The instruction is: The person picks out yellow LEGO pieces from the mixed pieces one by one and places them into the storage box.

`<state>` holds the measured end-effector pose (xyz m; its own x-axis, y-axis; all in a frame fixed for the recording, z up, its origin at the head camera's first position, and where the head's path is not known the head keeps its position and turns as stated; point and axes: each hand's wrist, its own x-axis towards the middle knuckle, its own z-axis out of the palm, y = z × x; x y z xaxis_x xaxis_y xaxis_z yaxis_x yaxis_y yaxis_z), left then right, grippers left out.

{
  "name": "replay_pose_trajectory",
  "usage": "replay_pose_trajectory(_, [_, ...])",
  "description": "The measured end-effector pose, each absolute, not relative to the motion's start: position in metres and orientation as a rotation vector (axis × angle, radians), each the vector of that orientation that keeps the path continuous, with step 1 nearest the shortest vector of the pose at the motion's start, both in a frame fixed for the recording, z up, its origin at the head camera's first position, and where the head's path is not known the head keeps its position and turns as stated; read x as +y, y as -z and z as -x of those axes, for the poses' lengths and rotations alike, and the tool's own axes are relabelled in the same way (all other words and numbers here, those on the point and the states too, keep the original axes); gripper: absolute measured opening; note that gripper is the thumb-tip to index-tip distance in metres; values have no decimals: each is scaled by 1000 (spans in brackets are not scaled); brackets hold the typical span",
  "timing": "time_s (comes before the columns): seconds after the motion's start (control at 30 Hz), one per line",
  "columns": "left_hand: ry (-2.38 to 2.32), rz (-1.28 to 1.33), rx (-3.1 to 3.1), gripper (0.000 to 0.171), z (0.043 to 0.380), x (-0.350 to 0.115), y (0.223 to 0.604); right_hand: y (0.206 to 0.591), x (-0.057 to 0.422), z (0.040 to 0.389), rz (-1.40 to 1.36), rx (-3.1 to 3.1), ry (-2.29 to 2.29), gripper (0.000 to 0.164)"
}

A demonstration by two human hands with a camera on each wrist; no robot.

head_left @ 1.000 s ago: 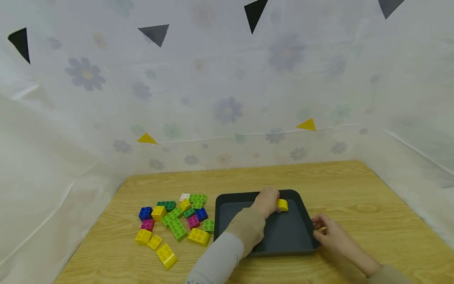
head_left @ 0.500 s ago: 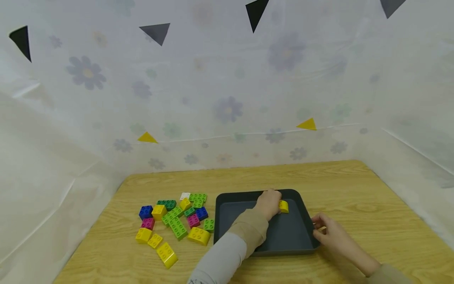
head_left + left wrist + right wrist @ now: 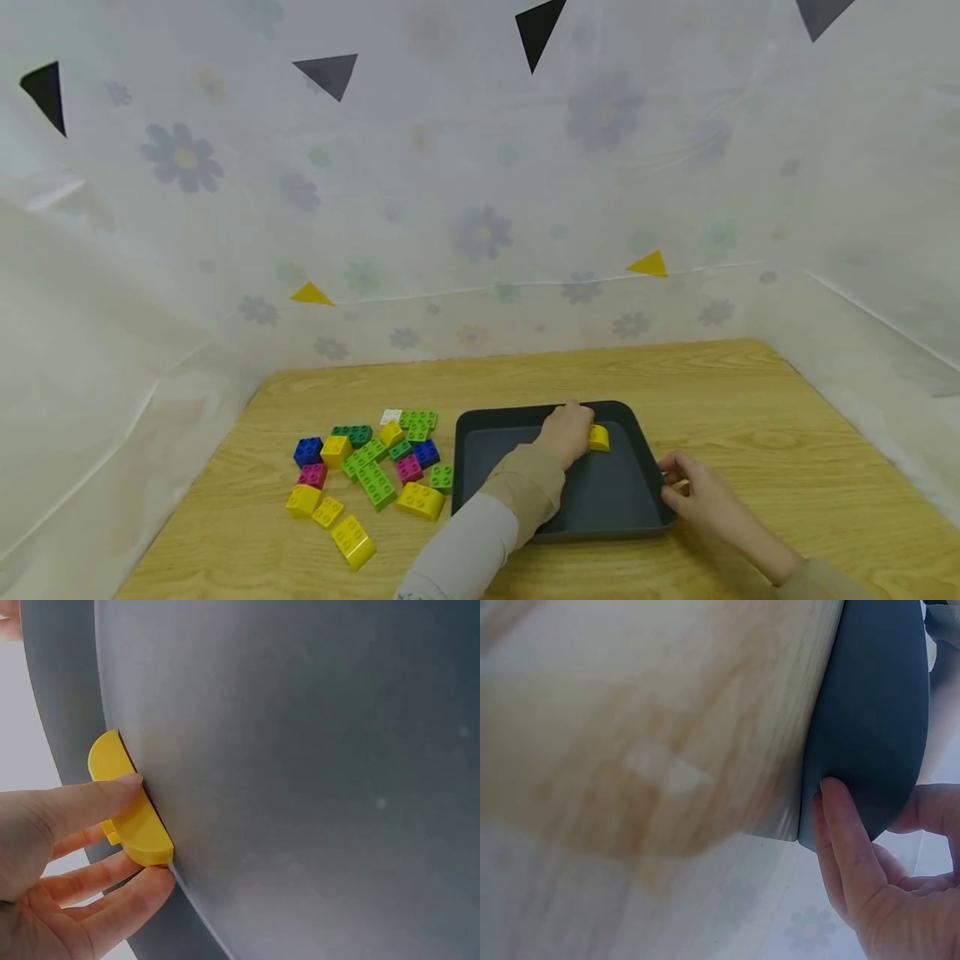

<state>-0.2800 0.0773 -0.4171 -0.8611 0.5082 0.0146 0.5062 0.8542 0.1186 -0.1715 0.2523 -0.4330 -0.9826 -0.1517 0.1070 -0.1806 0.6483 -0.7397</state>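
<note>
A dark grey rectangular tray (image 3: 611, 496) lies on the wooden table. My left hand (image 3: 567, 432) reaches into its far side and grips a yellow building block (image 3: 598, 437) with a rounded top. Seen from the left wrist, the thumb presses one face of that yellow block (image 3: 142, 825) while fingers curl under its other side. The block's flat side sits against the tray floor. My right hand (image 3: 701, 492) holds the tray's right edge. In the right wrist view its fingers (image 3: 847, 832) press the outer wall and the thumb bends at the rim.
Left of the tray several loose blocks lie spread out: light green (image 3: 377, 485), dark green (image 3: 352, 433), blue (image 3: 307, 451), magenta (image 3: 408, 468), white (image 3: 391, 416) and yellow (image 3: 421, 500). A flower-patterned white curtain (image 3: 480, 192) hangs behind the wooden table (image 3: 705, 383).
Over the last second my left hand and the yellow block have shifted very slightly toward me inside the tray. The right hand and the loose blocks have stayed where they were.
</note>
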Motion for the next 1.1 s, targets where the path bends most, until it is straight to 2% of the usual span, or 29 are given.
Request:
replay_pose_trajectory(0.1, [-178,-822,2988,20,280,76,415,432,251,171,-263,-2825,-1271,23])
replay_pose_trajectory(0.33, [-373,-804,2862,51,283,69,395,432,251,171,-240,-2843,-1269,24])
replay_pose_trajectory(0.6, [-527,-946,2836,57,285,46,364,432,251,172,-261,-2835,-1282,24])
replay_pose_trajectory(0.8, [-519,-1054,2971,64,285,26,356,431,252,171,-221,-2849,-1299,24])
replay_pose_trajectory(1.1, [-471,-1026,3182,65,274,-12,354,431,252,172,-232,-2852,-1302,24])
